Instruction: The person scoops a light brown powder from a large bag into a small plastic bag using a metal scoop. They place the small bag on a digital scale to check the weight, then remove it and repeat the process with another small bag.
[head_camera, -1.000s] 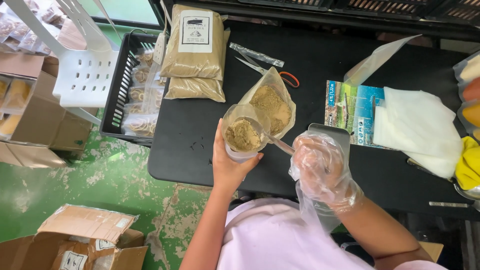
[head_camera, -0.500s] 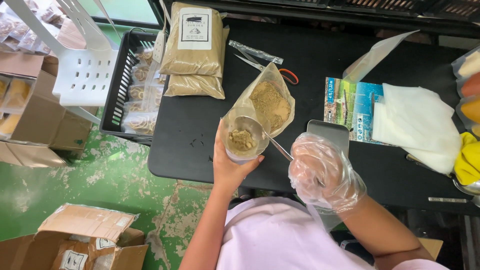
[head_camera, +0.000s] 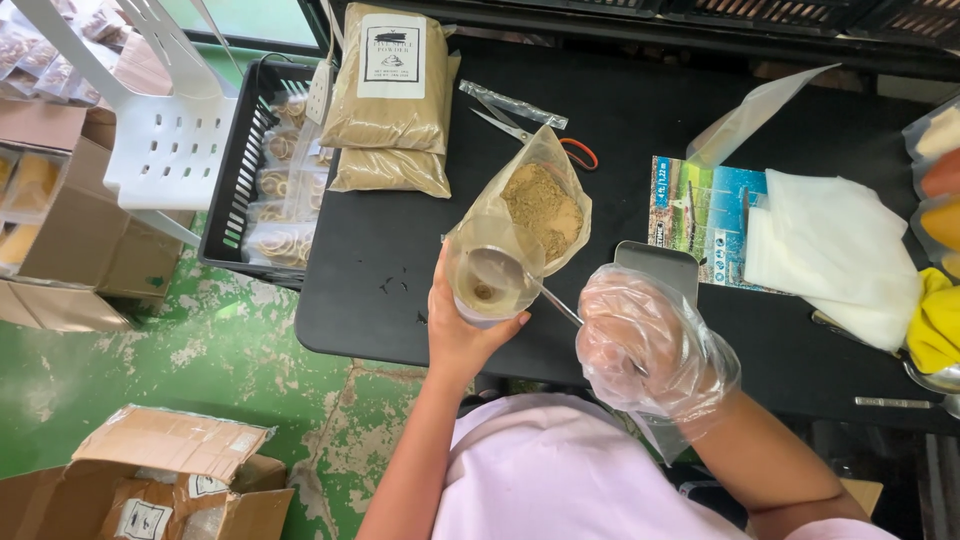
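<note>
My left hand grips the mouth of a clear plastic pouch that lies open on the black table and holds tan powder. My right hand, in a loose clear plastic glove, holds the thin handle of a metal spoon. The spoon's bowl sits inside the pouch mouth and looks nearly empty. A little powder shows at the pouch's lower end, more lies deeper in the pouch.
Two filled, labelled powder bags are stacked at the table's far left. Scissors, a blue printed card, white paper and a metal scale lie around. A black crate and cardboard boxes stand on the left.
The spoon was full of powder a second ago; now its bowl is nearly empty inside the pouch mouth. My left hand has shifted slightly lower with the pouch.
</note>
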